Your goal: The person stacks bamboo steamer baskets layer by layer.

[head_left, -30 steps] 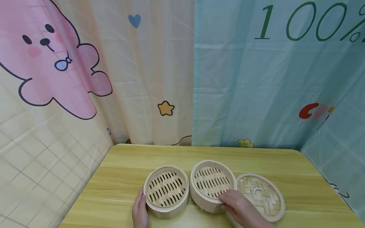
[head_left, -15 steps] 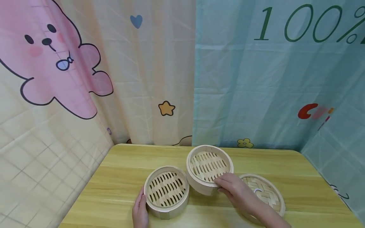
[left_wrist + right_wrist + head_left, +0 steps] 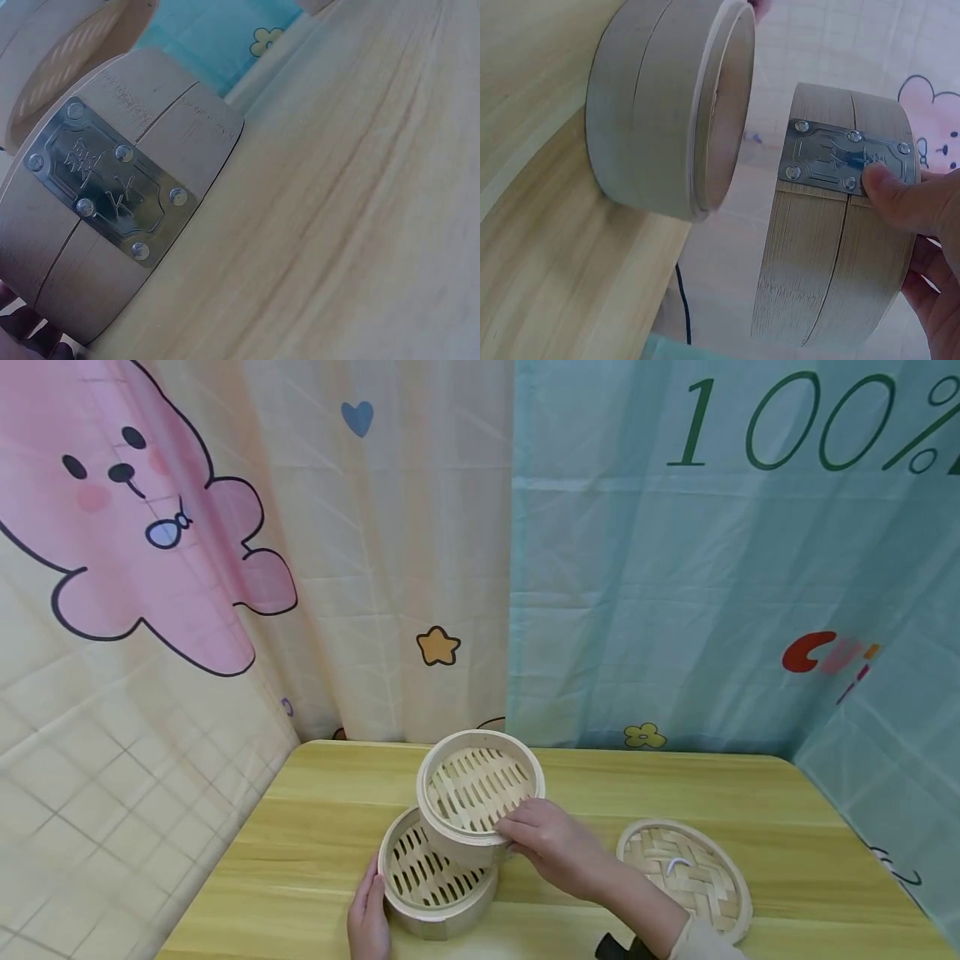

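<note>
Two round bamboo steamer baskets with slatted bottoms are at the hands. The lower steamer basket [image 3: 435, 918] stands on the table, its metal plate [image 3: 112, 184] facing the left wrist camera. My left hand [image 3: 367, 914] rests along its left side, fingers against the wall. My right hand [image 3: 558, 847] grips the other steamer basket [image 3: 480, 777] by its near right wall, thumb on the metal plate [image 3: 847, 157]. That basket is held raised and partly overlaps the far side of the lower one in the head view; the right wrist view shows a gap between them.
A woven bamboo steamer lid [image 3: 690, 877] with a small pale loop handle lies on the right of the wooden table [image 3: 810, 860]. Printed curtains [image 3: 637, 568] hang behind the table's far edge. A black cable [image 3: 684, 304] shows in the right wrist view.
The right hand has lifted its steamer basket from beside the lid and carried it left, over the far part of the other basket. The left hand and lower basket stay put.
</note>
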The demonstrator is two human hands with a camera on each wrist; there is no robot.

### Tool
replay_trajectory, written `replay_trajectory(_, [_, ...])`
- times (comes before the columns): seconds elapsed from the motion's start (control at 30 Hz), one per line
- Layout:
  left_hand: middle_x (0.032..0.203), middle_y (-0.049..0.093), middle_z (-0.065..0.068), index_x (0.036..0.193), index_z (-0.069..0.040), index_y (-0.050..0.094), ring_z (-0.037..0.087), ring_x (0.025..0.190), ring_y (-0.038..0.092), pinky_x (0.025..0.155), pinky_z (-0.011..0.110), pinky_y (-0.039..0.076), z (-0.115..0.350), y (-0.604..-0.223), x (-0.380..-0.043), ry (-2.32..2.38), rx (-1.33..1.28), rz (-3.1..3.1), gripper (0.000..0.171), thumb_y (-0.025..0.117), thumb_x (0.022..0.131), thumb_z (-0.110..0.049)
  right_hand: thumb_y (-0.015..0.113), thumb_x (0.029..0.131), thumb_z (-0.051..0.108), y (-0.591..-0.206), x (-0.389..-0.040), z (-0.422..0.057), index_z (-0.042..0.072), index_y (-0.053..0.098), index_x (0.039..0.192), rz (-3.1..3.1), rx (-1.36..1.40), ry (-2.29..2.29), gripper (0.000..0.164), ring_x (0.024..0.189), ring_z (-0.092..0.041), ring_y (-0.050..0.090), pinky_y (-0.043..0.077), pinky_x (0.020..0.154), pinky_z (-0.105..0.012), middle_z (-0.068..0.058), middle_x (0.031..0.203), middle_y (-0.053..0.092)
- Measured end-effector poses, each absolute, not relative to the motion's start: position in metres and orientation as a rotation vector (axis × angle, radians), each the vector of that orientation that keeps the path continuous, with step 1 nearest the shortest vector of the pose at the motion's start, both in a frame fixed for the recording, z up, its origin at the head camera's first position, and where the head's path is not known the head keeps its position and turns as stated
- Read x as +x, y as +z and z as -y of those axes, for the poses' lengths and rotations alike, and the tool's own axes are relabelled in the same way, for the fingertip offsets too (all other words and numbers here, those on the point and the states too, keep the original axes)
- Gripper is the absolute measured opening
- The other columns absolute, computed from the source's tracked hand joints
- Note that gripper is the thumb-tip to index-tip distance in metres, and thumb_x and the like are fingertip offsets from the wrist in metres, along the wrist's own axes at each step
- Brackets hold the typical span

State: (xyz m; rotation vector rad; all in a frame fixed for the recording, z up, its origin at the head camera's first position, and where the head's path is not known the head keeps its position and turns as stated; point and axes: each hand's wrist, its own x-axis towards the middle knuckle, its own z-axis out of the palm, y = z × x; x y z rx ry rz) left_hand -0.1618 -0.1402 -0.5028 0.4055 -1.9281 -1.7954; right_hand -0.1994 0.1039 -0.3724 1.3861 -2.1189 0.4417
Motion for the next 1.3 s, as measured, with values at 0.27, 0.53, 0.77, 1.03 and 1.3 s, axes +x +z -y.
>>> replay_trajectory(0.27, [0.124, 0.041, 0.013, 0.122, -0.003, 0.042, -0.013, 0.101, 0.033, 0.083, 0.000, 0.026, 0.140, -0.502, -0.162, -1.770, 0.418, 1.965, 0.038, 0.036, 0.091, -0.023, 0.067, 0.063, 0.010, -0.378, -0.197, -0.073, 0.010, 0.060, 0.089, 2.062, 1.464, 0.393, 0.027, 0.084, -0.010, 0.050, 0.040, 0.080, -0.021, 0.005, 0.085, 0.058])
replay_trajectory(0.53, [0.122, 0.042, 0.012, 0.121, -0.001, 0.043, -0.013, 0.100, 0.035, 0.082, 0.001, 0.027, 0.141, -0.504, -0.163, -1.758, 0.395, 1.941, 0.037, 0.036, 0.091, -0.022, 0.067, 0.063, 0.011, -0.384, -0.195, -0.061, 0.010, 0.060, 0.089, 2.062, 1.496, 0.399, 0.028, 0.083, -0.009, 0.050, 0.039, 0.081, -0.020, 0.006, 0.083, 0.057])
replay_trajectory(0.77, [0.128, 0.036, 0.011, 0.126, -0.005, 0.038, -0.002, 0.110, 0.031, 0.095, 0.016, 0.025, 0.142, -0.502, -0.161, -1.838, 0.448, 1.981, 0.044, 0.027, 0.092, -0.032, 0.064, 0.066, 0.012, -0.390, -0.195, -0.056, 0.010, 0.061, 0.089, 1.992, 1.506, 0.361, 0.024, 0.081, -0.010, 0.050, 0.040, 0.081, -0.021, 0.006, 0.082, 0.057])
replay_trajectory(1.03, [0.130, 0.032, 0.011, 0.128, -0.002, 0.033, 0.020, 0.119, 0.026, 0.100, 0.027, 0.020, 0.142, -0.500, -0.161, -1.914, 0.462, 1.973, 0.049, 0.019, 0.093, -0.034, 0.063, 0.069, 0.013, -0.394, -0.195, -0.053, 0.011, 0.062, 0.089, 1.990, 1.514, 0.349, 0.021, 0.080, -0.009, 0.050, 0.041, 0.078, -0.020, 0.006, 0.083, 0.058])
replay_trajectory(1.3, [0.132, 0.029, 0.014, 0.128, 0.000, 0.029, 0.027, 0.120, 0.023, 0.100, 0.038, 0.017, 0.142, -0.499, -0.162, -1.925, 0.464, 1.975, 0.051, 0.016, 0.093, -0.033, 0.064, 0.066, 0.014, -0.399, -0.193, -0.052, 0.011, 0.062, 0.088, 2.046, 1.508, 0.327, 0.022, 0.081, -0.008, 0.050, 0.039, 0.081, -0.019, 0.006, 0.082, 0.058])
